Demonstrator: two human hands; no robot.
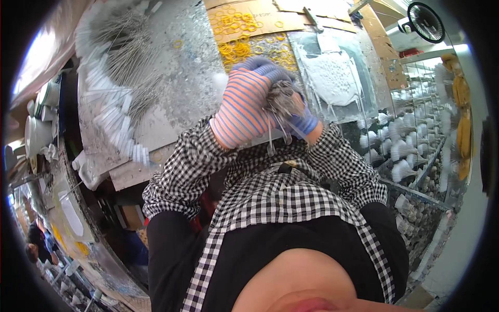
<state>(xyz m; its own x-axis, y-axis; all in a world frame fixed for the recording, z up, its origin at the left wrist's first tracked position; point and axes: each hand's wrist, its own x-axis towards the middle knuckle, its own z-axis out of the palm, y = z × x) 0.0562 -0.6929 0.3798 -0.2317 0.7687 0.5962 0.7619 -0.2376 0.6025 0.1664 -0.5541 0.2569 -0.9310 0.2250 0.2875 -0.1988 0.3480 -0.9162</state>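
Observation:
Both of my hands wear gloves and meet over the near edge of the workbench. My left hand (243,106), in a pink and blue striped glove, is closed against a bundle of grey bristles (282,96). On the other side of that bundle my right hand (306,119), in a blue glove, wraps round it, its fingers partly hidden. Thin pale strands hang down from the bundle toward my apron. Just beyond the hands lies a heap of yellow rubber bands (235,50).
Many thin wire-like strands with white ends (130,57) cover the bench's left side. White paste (332,78) is spread on a board at right, a flat tool (313,20) behind it. Racks of white tufts (403,145) stand at right. A round fan (426,22) is at upper right.

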